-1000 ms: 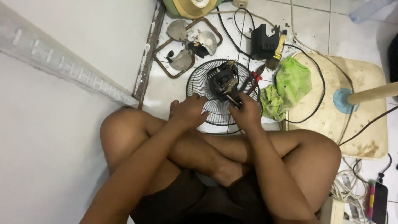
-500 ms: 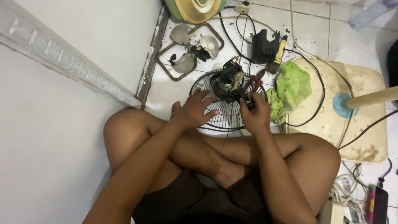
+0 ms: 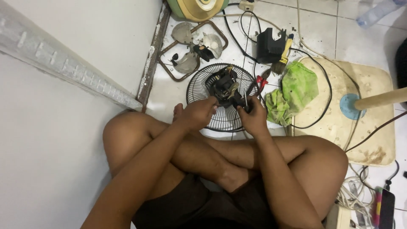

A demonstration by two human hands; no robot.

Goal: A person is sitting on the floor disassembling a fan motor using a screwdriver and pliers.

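I sit cross-legged on a white tiled floor. A black fan motor (image 3: 224, 86) rests on a round black wire fan guard (image 3: 199, 87) in front of my legs. My left hand (image 3: 196, 114) reaches to the motor's near side and its fingers touch it. My right hand (image 3: 253, 118) grips a thin tool, apparently a screwdriver (image 3: 246, 99), whose shaft points up next to the motor.
A green cloth (image 3: 292, 91), red-handled pliers (image 3: 259, 80), a black box (image 3: 270, 46) and black cables lie to the right. Fan blades (image 3: 190, 48) lie behind the guard. A cream fan base (image 3: 373, 123) with a pole stands far right. A white wall (image 3: 63, 63) is on the left.
The view has shifted, so the fan parts sit lower in it. Both hands stayed at the motor; the left hand has closed in on its near side.
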